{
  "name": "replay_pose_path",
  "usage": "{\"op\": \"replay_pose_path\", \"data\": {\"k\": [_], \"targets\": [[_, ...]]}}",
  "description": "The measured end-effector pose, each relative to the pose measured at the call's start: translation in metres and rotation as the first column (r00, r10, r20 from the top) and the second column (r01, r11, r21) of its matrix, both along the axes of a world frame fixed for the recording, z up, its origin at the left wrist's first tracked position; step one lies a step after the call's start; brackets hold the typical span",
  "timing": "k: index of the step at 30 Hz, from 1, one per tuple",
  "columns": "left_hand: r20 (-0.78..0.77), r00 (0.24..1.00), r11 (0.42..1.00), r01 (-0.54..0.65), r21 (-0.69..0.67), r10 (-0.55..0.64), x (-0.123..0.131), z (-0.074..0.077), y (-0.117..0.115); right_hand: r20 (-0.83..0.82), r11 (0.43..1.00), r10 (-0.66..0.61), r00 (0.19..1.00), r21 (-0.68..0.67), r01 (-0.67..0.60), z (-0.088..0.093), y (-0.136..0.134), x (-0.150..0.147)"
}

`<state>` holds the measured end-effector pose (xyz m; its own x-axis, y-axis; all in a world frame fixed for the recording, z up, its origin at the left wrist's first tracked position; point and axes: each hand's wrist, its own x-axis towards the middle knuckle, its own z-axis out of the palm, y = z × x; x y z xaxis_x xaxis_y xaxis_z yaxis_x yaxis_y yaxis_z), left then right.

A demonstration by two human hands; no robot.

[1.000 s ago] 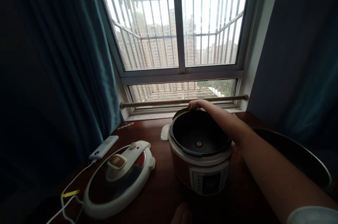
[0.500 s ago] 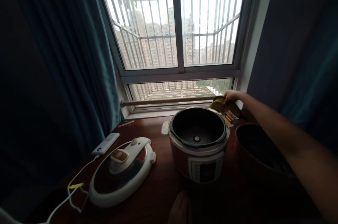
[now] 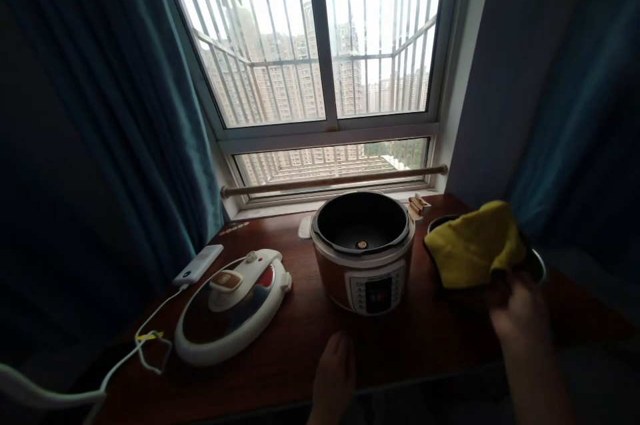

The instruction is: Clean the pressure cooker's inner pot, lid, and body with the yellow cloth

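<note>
My right hand (image 3: 517,301) grips the near edge of a yellow cloth (image 3: 475,245) with dark edging, which hangs spread over a dark round pot (image 3: 539,266) at the right. At the front edge of the table, my left hand (image 3: 334,371) has its fingers pressed together just below the cooker; whatever they hold, if anything, is hidden. The white and brown electric cooker (image 3: 333,271) stands lidless in the middle, its dark inside showing a small round metal part at the bottom. Left of it lies the cooker's white-rimmed lid (image 3: 235,338).
A white power bank (image 3: 199,265) with a white cable (image 3: 120,361) and yellow tie lies left of the lid. Behind the cooker sit small wooden pieces (image 3: 419,205) and a horizontal rod (image 3: 335,181) before the barred window. Blue curtains hang on both sides.
My right hand has come back from the window sill toward the front right, bringing the yellow cloth over the pot. The view has shifted slightly; my left hand stays near the cooker.
</note>
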<state>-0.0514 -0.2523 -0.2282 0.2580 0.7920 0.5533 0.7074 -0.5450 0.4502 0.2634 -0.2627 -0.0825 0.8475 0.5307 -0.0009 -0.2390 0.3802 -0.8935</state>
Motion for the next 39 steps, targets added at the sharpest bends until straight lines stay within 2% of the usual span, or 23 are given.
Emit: {"op": "replay_pose_path", "data": {"k": [2,4,6,8,9,11,13,15,16,18,20,23,26,28,30,32,34,37,39], "targets": [[0.005,1.000,1.000,0.001,-0.007,-0.001,0.000,-0.001,0.000,-0.074,0.999,-0.010,0.997,-0.048,0.006,-0.042,-0.026,-0.024],[0.007,1.000,1.000,-0.002,-0.013,0.002,-0.001,-0.001,0.000,-0.148,0.991,-0.012,0.989,-0.137,-0.009,-0.065,-0.038,-0.039],[0.007,1.000,1.000,-0.001,-0.025,0.001,-0.001,0.001,0.000,-0.084,0.981,-0.001,0.996,-0.192,-0.015,-0.069,-0.040,-0.041],[0.006,1.000,1.000,0.003,-0.028,-0.003,0.000,0.002,-0.001,0.158,0.966,0.029,0.987,-0.259,0.013,-0.063,-0.037,-0.034],[0.006,1.000,1.000,0.005,-0.023,-0.005,0.000,0.004,-0.002,0.316,0.953,0.067,0.946,-0.302,0.034,-0.060,-0.035,-0.030],[0.007,1.000,1.000,0.002,-0.011,-0.002,0.001,0.006,-0.003,0.595,0.918,0.239,0.767,-0.395,0.021,-0.060,-0.031,-0.024],[0.008,1.000,1.000,-0.003,-0.009,0.003,0.002,0.008,-0.004,0.730,0.859,0.472,0.495,-0.508,-0.069,-0.073,-0.028,-0.025],[0.008,1.000,1.000,-0.004,-0.012,0.004,0.003,0.008,-0.004,0.718,0.746,0.664,0.208,-0.655,-0.120,-0.096,-0.025,-0.033],[0.008,1.000,1.000,-0.005,-0.011,0.005,0.002,0.008,-0.004,0.676,0.682,0.731,0.092,-0.725,-0.099,-0.108,-0.024,-0.038],[0.005,1.000,1.000,-0.011,-0.006,0.011,0.001,0.006,-0.003,0.604,0.605,0.796,-0.035,-0.796,0.000,-0.130,-0.024,-0.050],[0.002,1.000,1.000,-0.013,0.028,0.013,0.001,0.006,-0.003,0.590,0.593,0.805,-0.059,-0.798,0.105,-0.144,-0.025,-0.061],[-0.011,1.000,0.993,0.025,0.117,-0.024,0.008,0.012,-0.009,0.611,0.601,0.791,-0.040,-0.762,0.242,-0.148,-0.026,-0.080],[-0.098,0.985,0.977,0.157,0.141,-0.144,0.029,0.030,-0.022,0.613,0.597,0.787,-0.061,-0.734,0.325,-0.144,-0.030,-0.098],[-0.210,0.942,0.952,0.289,0.105,-0.263,0.047,0.041,-0.030,0.607,0.595,0.790,-0.090,-0.722,0.353,-0.141,-0.034,-0.106],[-0.291,0.902,0.935,0.350,0.056,-0.320,0.064,0.044,-0.034,0.578,0.573,0.809,-0.106,-0.735,0.363,-0.138,-0.036,-0.107],[-0.318,0.901,0.948,0.319,0.021,-0.296,0.077,0.037,-0.033,0.510,0.509,0.855,-0.097,-0.789,0.343,-0.136,-0.037,-0.099],[-0.303,0.923,0.968,0.250,0.009,-0.235,0.084,0.021,-0.031,0.462,0.458,0.884,-0.066,-0.830,0.318,-0.136,-0.038,-0.086],[-0.252,0.960,0.992,0.128,0.015,-0.120,0.086,-0.002,-0.030,0.503,0.469,0.864,0.018,-0.818,0.333,-0.138,-0.040,-0.060],[-0.246,0.966,0.995,0.090,0.038,-0.078,0.084,-0.005,-0.032,0.550,0.489,0.831,0.081,-0.793,0.363,-0.141,-0.040,-0.044]]}}
